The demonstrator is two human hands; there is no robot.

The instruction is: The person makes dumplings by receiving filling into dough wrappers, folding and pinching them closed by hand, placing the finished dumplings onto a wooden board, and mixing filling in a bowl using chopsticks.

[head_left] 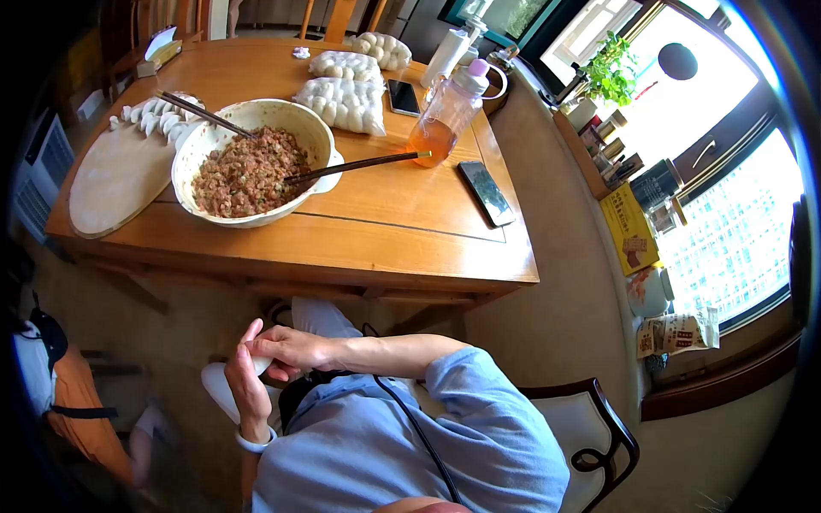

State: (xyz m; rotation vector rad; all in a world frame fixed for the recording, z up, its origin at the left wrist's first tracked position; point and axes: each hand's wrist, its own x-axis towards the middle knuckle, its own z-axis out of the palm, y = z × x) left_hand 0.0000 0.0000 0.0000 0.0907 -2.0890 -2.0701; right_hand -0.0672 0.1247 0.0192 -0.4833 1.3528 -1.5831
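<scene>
Over my lap, below the table edge, my left hand (246, 386) and my right hand (292, 349) come together around a small white dumpling (261, 365). Most of the dumpling is hidden by my fingers. My right fingers press against it from above, while my left palm and fingers cup its side. On the table in front of me is a large white bowl (327, 141) with minced meat filling (248, 175). Chopsticks (205, 114) rest in it on the far left side, and more chopsticks (368, 166) stick out to the right.
A round board (111, 192) with several finished dumplings (158, 115) lies at the left. Bags of white balls (342, 104), a bottle of amber drink (440, 128) and two phones (486, 193) are on the table (410, 235). Another person's orange clothing (85, 415) shows lower left.
</scene>
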